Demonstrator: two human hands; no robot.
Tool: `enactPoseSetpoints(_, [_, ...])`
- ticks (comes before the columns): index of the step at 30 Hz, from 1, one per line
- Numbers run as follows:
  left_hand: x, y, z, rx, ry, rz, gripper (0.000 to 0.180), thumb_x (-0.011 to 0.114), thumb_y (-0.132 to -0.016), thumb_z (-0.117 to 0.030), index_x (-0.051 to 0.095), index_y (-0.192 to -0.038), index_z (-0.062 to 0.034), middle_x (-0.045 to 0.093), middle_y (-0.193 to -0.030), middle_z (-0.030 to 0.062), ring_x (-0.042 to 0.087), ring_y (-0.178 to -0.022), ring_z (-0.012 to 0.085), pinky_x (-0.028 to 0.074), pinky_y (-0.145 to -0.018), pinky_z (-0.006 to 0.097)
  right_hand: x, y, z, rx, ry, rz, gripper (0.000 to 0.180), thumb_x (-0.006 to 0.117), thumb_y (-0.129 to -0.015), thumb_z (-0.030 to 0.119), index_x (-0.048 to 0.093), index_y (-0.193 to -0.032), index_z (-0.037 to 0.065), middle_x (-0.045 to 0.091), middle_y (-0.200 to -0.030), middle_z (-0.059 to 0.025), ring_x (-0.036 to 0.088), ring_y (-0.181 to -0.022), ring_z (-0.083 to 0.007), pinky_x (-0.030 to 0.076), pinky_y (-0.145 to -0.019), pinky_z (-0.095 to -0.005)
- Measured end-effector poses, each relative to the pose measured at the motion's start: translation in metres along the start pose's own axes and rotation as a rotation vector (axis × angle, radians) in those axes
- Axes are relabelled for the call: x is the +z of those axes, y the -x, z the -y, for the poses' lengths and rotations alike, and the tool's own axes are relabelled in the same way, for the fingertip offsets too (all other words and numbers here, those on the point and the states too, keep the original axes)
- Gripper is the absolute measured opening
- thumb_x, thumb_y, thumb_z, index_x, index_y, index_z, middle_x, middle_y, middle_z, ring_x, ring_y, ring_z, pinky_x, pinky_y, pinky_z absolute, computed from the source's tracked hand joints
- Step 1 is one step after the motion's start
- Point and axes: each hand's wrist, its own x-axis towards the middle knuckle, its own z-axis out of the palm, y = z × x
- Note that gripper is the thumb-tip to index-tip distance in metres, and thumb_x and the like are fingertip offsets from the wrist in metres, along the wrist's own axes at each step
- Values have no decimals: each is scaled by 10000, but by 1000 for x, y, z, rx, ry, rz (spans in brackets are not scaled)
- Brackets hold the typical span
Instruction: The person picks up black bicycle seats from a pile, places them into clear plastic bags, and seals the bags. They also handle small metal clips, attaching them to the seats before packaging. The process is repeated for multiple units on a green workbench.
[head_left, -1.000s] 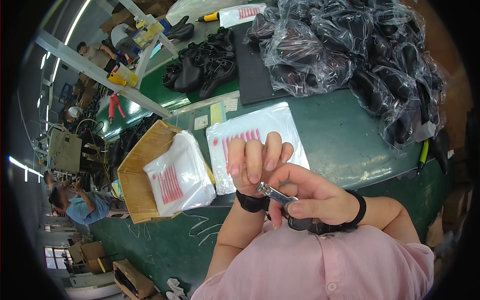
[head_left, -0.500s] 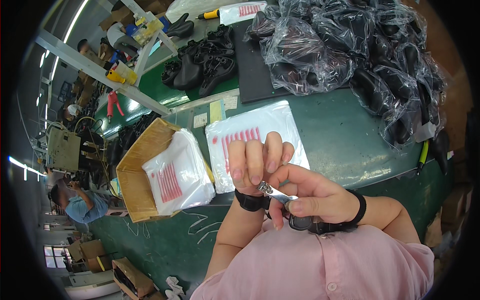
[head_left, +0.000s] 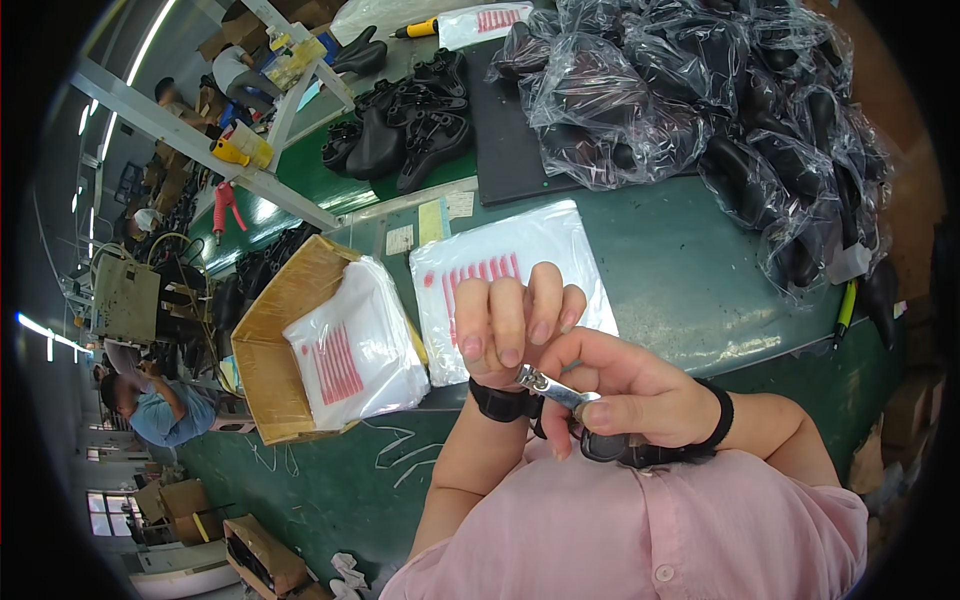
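Observation:
In front of my chest, my right hand (head_left: pixel 640 400) grips a silver nail clipper (head_left: pixel 552 386) between thumb and fingers. The clipper's jaws point up and left at the fingertips of my left hand (head_left: pixel 518 318), whose fingers are loosely bent, apart from each other, with the nails toward me. Its thumb is hidden. I cannot tell whether the jaws touch a nail. A rounded black piece (head_left: pixel 603 446) hangs just under the right hand. Behind the left hand lies a stack of clear plastic bags (head_left: pixel 560 250) with red print on the green table.
An opened cardboard box (head_left: pixel 268 370) with more printed plastic bags (head_left: pixel 380 310) stands at the left. Plastic-wrapped black bicycle saddles (head_left: pixel 640 90) are heaped at the far right, beside a black mat (head_left: pixel 505 165). Unwrapped saddles (head_left: pixel 380 145) lie farther left. A co-worker (head_left: pixel 170 410) is at the far left.
Both hands and the nail clipper hold nearly the same place, with only a very slight shift of the fingers. At the far left the co-worker's arms have moved a little.

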Motion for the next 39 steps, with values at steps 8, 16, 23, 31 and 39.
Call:
enactPoseSetpoints(8, [0, 1, -2, -14, -28, 2, 66, 633, -892, -254, 593, -840, -259, 562, -758, -81, 462, -841, 134, 368, -809, 318, 1, 0, -2, 1, -23, -9, 455, 590, -915, 246, 377, -1247, 20, 594, -961, -163, 598, -889, -205, 448, -811, -310])
enactPoseSetpoints(16, [1, 2, -3, 24, -55, -22, 104, 633, -892, -262, 587, -805, -228, 561, -755, -58, 472, -824, 138, 383, -788, 326, 0, 0, -4, 1, -48, -19, 491, 578, -920, 320, 382, -1246, 11, 610, -930, -171, 610, -845, -217, 457, -776, -313])
enactPoseSetpoints(23, [2, 4, -6, 61, -121, -36, 143, 586, -921, -243, 570, -781, -220, 551, -755, -47, 479, -819, 142, 389, -776, 323, -2, -2, -9, -17, -118, 6, 502, 572, -920, 342, 386, -1234, -2, 620, -887, -179, 613, -824, -227, 465, -762, -331])
enactPoseSetpoints(31, [2, 3, -13, 67, -219, -8, 149, 589, -906, -182, 563, -764, -218, 547, -755, -40, 490, -792, 160, 386, -748, 318, 1, -2, -8, 1, -100, -16, 494, 565, -923, 342, 390, -1222, -11, 618, -886, -175, 612, -821, -229, 470, -768, -335])
enactPoseSetpoints(39, [1, 3, -19, 79, -293, 1, 162, 619, -885, -178, 573, -732, -204, 561, -745, -31, 498, -783, 168, 392, -721, 325, 0, -5, -9, 8, -116, -16, 496, 561, -920, 371, 411, -1185, -20, 608, -857, -166, 606, -804, -237, 477, -751, -340])
